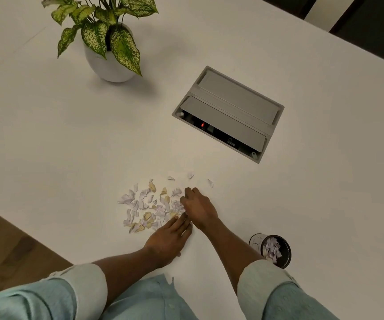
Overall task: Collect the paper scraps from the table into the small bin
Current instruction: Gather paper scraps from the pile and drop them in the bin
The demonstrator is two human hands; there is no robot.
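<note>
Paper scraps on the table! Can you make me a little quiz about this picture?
1. True or false: the small bin already holds some paper scraps.
2. The potted plant stands: A) farther from the person than the loose scraps B) inside the bin C) on the floor.
3. Fill in: the hand lying with straight fingers at the scraps on the table is the ___ hand.
Key: 1 true; 2 A; 3 left hand.

The paper scraps (150, 207) are pale lilac-white and tan on a white table (48, 135). At eleven o'clock the leaves (122, 46) are green, speckled cream. At four o'clock the bin (286, 245) is black.
</note>
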